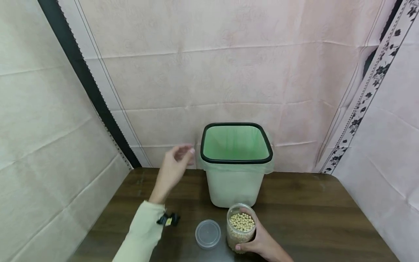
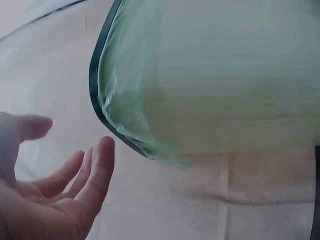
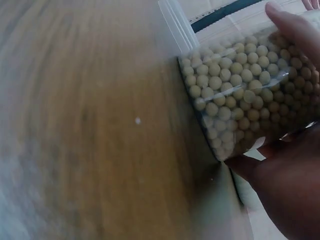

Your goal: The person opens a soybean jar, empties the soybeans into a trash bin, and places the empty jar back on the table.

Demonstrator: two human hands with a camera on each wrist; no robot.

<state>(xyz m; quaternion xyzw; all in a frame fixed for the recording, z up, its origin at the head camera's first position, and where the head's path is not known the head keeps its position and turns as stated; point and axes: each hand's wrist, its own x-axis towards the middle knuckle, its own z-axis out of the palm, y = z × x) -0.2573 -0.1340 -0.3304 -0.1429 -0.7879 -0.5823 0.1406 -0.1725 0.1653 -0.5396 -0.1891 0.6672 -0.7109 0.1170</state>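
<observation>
Pale yellow beans (image 1: 242, 222), round and smooth, fill much of a transparent jar (image 1: 232, 238), upright at the brown wooden table (image 1: 314, 214) and grasped by the right hand (image 1: 264, 243), thumb and fingers around its sides. From my remote seat, the head view looks through its open mouth; the right wrist view shows the beans packed against the shiny wall. A translucent round lid (image 1: 208, 234) lies just left of the jar. Behind stands a pale bin (image 1: 234, 185), its black rim (image 1: 235, 161) around a green liner (image 1: 234, 143). Near the bin's left side, I see the left hand (image 1: 175, 162) released, fingers loosely bent, apart from the rim.
</observation>
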